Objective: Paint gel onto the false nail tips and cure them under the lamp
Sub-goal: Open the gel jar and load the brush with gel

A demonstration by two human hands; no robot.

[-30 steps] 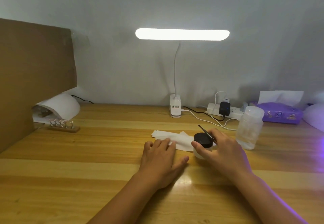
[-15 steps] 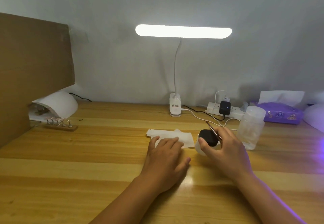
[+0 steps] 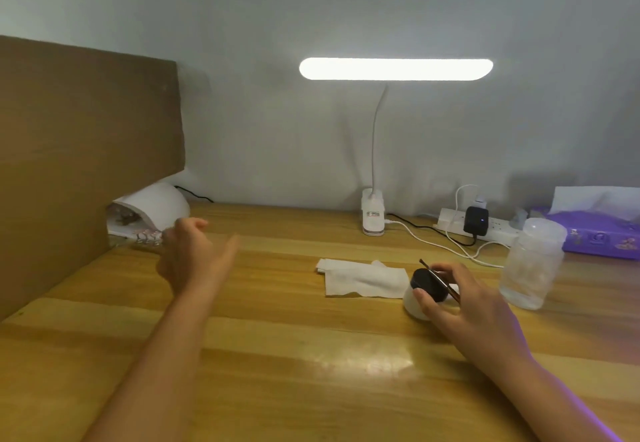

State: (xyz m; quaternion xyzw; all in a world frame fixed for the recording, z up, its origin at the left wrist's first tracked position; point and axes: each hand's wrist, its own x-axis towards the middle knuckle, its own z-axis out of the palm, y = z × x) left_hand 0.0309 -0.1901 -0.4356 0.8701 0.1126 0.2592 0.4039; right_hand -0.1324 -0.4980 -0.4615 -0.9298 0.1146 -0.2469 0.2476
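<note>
The right hand (image 3: 464,299) is wrapped round a small white gel pot (image 3: 414,305), thumb on the near side of its black lid (image 3: 429,284) and fingers on the far side, with a thin brush (image 3: 438,277) tucked under those fingers so that it lies slantwise across the lid. Holding both in one hand most likely steadies the pot on the table (image 3: 311,372) and keeps the brush ready, leaving the other hand free. The left hand (image 3: 194,258) is stretched out to the left and blurred; its fingers look loosely curled with the thumb out, and it seems to hold nothing. It points toward the false nail tips (image 3: 147,236), which stand in a row on a small holder just in front of the mouth of the white curing lamp (image 3: 156,204), so my guess is that it means to fetch them nearer for painting. The lid is on, so no gel appears to be in use at this moment. A folded paper towel (image 3: 360,277) lies just left of the pot, handy for wiping the brush. A clear plastic jar (image 3: 531,265) stands to the right. Behind are a lit desk lamp (image 3: 394,68), a power strip (image 3: 498,225) and a purple tissue pack (image 3: 599,237); a cardboard sheet (image 3: 79,151) screens the left edge.
</note>
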